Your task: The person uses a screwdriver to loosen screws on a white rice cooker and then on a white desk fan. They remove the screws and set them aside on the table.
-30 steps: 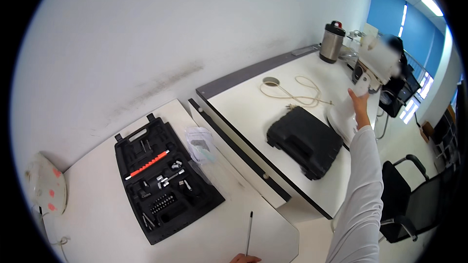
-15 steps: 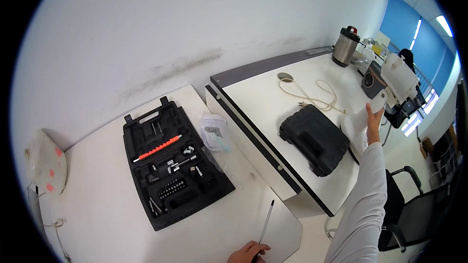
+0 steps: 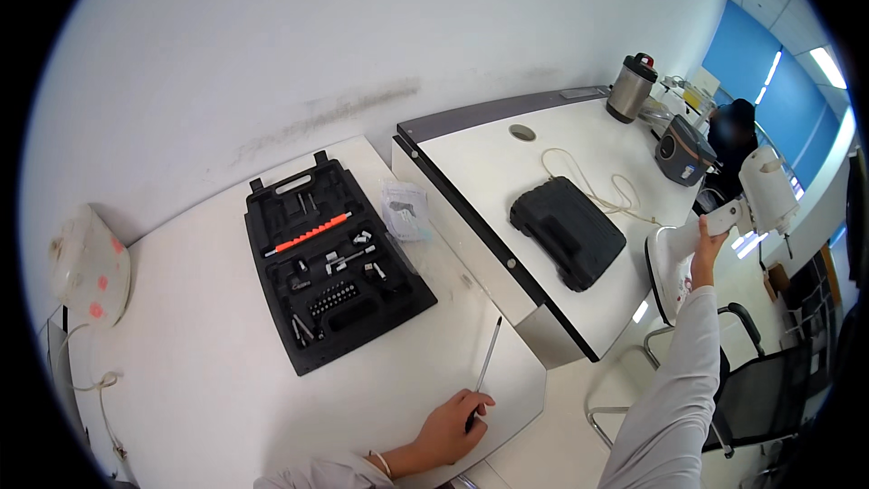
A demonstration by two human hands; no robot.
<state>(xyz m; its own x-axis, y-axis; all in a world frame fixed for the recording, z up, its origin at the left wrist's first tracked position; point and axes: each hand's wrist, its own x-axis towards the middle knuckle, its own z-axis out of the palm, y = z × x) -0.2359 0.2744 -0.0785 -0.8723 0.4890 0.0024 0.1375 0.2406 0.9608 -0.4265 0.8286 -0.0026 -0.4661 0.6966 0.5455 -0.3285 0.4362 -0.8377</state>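
Two hands are working well apart. At near left, the left hand (image 3: pixel 450 427) is holding a screwdriver (image 3: pixel 489 355), its fingers curling round the dark handle, the shaft pointing far and slightly right over the left desk (image 3: pixel 181 326). At right, the right hand (image 3: pixel 709 254) is gripping a white appliance (image 3: pixel 727 217) by its neck, fingers wrapping the underside. The appliance is leaning out at the right edge of the right desk (image 3: pixel 471 163); contact between its base and that desk is not showing clearly. An open case (image 3: pixel 312 355) is lying on the left desk, carrying bits (image 3: pixel 333 297) and an orange shaft (image 3: pixel 308 233). On the right desk, a closed case (image 3: pixel 568 231) is lying near, a cord (image 3: pixel 625 208) is looping beyond, and a flask (image 3: pixel 631 95) is standing far.
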